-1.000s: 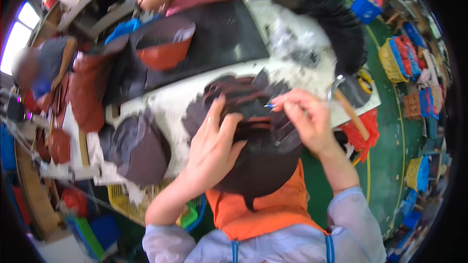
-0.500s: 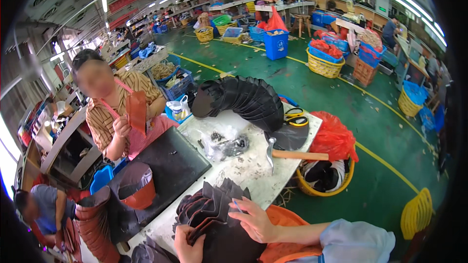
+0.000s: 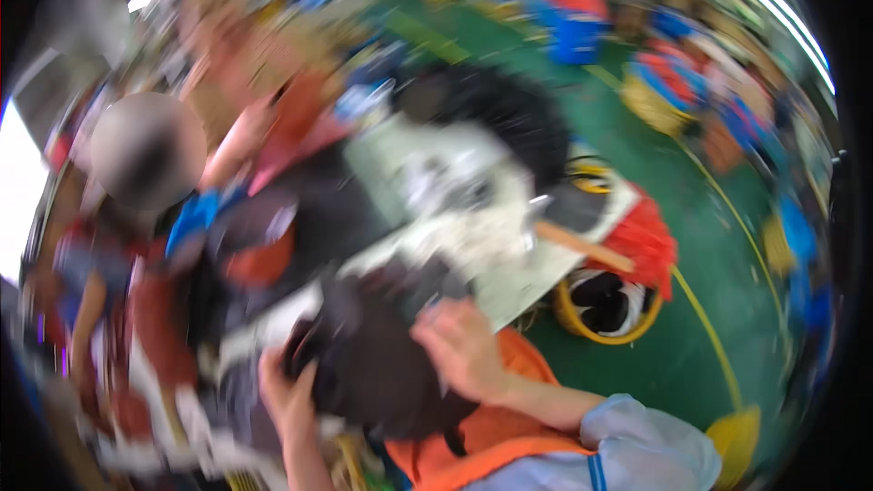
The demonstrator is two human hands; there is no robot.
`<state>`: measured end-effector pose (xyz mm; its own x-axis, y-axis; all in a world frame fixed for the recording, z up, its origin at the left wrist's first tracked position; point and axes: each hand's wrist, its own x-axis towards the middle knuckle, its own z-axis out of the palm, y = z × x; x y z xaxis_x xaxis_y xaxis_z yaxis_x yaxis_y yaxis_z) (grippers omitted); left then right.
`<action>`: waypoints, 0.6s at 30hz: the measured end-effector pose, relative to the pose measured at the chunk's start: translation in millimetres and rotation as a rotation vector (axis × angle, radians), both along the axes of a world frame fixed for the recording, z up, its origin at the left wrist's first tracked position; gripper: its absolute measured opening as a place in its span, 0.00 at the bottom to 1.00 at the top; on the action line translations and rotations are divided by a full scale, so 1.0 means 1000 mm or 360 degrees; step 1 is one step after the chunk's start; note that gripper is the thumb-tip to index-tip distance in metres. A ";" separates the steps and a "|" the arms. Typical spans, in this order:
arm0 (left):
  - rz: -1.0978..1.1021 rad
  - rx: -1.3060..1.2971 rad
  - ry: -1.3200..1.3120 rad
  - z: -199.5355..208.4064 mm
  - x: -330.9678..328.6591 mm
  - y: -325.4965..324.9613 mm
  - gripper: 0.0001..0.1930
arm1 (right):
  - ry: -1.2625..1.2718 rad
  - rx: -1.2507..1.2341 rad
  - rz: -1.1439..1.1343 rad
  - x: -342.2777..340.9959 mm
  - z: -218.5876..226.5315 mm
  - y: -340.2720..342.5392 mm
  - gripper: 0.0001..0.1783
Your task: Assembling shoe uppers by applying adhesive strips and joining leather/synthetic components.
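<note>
The picture is smeared by motion. A bundle of dark brown leather-like pieces (image 3: 386, 355) lies at the table's near edge, partly over my lap. My left hand (image 3: 291, 391) grips its left edge, thumb on the near side. My right hand (image 3: 459, 345) is at its right side with fingers curled together; what is between the fingertips is too blurred to name. Beyond them, a hammer with a wooden handle (image 3: 582, 247) lies on the white table (image 3: 518, 286). Yellow-handled scissors (image 3: 589, 175) rest past it, beside an arched row of black pieces (image 3: 505, 114).
Right of the table stands a yellow basket (image 3: 564, 314) with a red plastic bag (image 3: 641, 241). A dark board (image 3: 336, 191) carries a reddish-brown rolled piece (image 3: 259, 259). Across the table is a co-worker (image 3: 291, 114); another person (image 3: 82, 282) is at the left.
The whole view has swung and blurred. The bundle has tipped, its broad dark face now showing, and my left hand has moved left with its edge. The co-worker's hands still hold a brown piece.
</note>
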<state>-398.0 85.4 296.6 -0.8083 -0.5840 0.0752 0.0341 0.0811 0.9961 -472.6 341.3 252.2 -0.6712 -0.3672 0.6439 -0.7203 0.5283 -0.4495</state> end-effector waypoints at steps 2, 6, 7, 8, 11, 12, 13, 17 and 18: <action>-0.0092 -0.0690 -0.0022 0.006 -0.006 0.014 0.15 | 0.0020 0.0131 -0.0095 -0.003 0.008 0.003 0.18; -0.0302 -0.0228 0.0610 0.008 0.012 0.001 0.21 | -0.0097 0.0097 -0.0079 -0.006 0.001 0.005 0.18; -0.0138 -0.0285 0.0508 0.018 0.031 -0.012 0.23 | -0.0131 0.0098 -0.0033 -0.004 -0.003 0.000 0.18; 0.0000 -0.0341 0.0417 0.030 0.050 -0.025 0.25 | -0.0134 0.0142 -0.0043 0.000 -0.008 -0.006 0.17; 0.0255 0.0204 0.0304 0.038 0.086 -0.079 0.28 | -0.0162 0.0101 -0.0014 0.009 -0.011 -0.003 0.17; 0.0249 0.0205 0.0373 0.044 0.093 -0.097 0.27 | -0.0159 0.0082 -0.0013 0.010 -0.011 -0.003 0.16; 0.0181 0.0187 0.0308 0.034 0.106 -0.130 0.27 | -0.0147 0.0056 -0.0016 0.011 -0.010 -0.005 0.16; 0.0902 -0.2326 -0.0947 -0.008 0.106 -0.156 0.36 | -0.0164 0.0087 -0.0048 0.016 -0.003 -0.013 0.16; 0.0594 -0.1824 -0.0456 0.001 0.077 -0.119 0.31 | -0.0155 0.0114 -0.0079 0.014 -0.007 -0.010 0.16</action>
<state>-321.3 -33.3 297.8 -0.6780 -0.4961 0.5424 -0.3859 0.8683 0.3118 -458.4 331.4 245.6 -0.7479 -0.3748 0.5478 -0.6471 0.5956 -0.4759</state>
